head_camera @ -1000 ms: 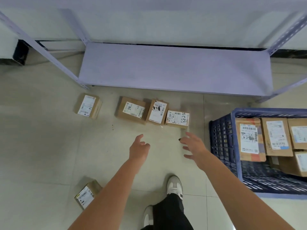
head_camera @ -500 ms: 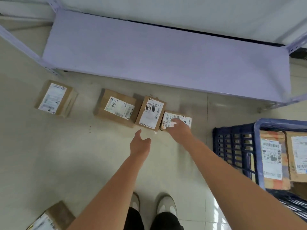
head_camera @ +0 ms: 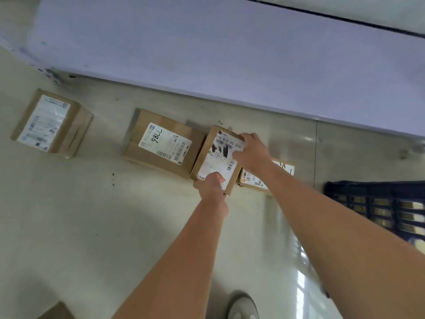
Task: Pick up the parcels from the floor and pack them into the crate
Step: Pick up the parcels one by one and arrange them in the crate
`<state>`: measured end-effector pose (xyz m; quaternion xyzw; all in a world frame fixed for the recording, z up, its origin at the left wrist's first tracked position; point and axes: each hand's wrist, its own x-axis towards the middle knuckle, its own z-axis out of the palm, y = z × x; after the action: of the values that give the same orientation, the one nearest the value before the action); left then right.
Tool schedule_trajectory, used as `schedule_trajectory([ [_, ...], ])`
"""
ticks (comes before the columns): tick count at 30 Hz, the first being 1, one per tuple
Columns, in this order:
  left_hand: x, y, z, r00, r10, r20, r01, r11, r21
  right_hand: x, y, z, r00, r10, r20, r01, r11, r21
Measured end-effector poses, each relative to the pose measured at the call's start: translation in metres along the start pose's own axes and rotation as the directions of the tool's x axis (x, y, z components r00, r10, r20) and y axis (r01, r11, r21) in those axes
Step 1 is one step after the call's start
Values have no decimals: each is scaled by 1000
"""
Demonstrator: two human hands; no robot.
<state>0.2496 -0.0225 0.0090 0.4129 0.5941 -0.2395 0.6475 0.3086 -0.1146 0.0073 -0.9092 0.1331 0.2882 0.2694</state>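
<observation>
Brown white-labelled parcel (head_camera: 216,155) between both hands (head_camera: 230,166)

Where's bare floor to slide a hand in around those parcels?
Bare floor: between the far-left parcel and the 98LL parcel, and in front of the row. Crowded: 98LL parcel, held parcel and the right parcel touch.

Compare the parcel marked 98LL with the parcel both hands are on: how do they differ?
The 98LL parcel lies untouched on the floor; the middle parcel is gripped by the left hand at its near end and the right hand at its far corner. The 98LL parcel looks wider, its label covering only part of the top; the middle parcel is narrower, its label filling most of the top. Both are brown cardboard with white labels, lying side by side.
</observation>
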Motion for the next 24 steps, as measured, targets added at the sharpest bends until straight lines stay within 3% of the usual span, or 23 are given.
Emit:
schedule_trajectory([
  [5, -82, 6, -41, 992, 121, -34, -119, 991, 64, -80, -20, -22, 996, 88, -31, -81, 982, 172],
  [8, -133, 16, -61, 974, 227, 4, -223, 954, 202, -139, -26, -39, 977, 212, 8, -209, 951, 228],
  [10, -164, 19, -71, 955, 290, 60, -292, 893, 343, -176, -25, -48, 964, 265, 29, -263, 927, 265],
  [13, -204, 13, -83, 929, 332, 162, -361, 724, 587, -231, -19, -65, 939, 340, 54, -338, 882, 328],
  [15, -225, 5, -85, 911, 328, 248, -407, 630, 661, -262, -9, -75, 918, 387, 86, -385, 817, 429],
  [19, -255, -21, -70, 870, 333, 364, -490, 499, 715, -303, 15, -107, 848, 489, 207, -474, 520, 711],
  [21, -268, -43, -55, 863, 349, 364, -501, 507, 701, -317, 36, -126, 847, 486, 217, -456, 452, 767],
  [24, -291, -82, -20, 859, 383, 341, -509, 559, 654, -331, 79, -164, 875, 458, 159, -384, 455, 803],
])
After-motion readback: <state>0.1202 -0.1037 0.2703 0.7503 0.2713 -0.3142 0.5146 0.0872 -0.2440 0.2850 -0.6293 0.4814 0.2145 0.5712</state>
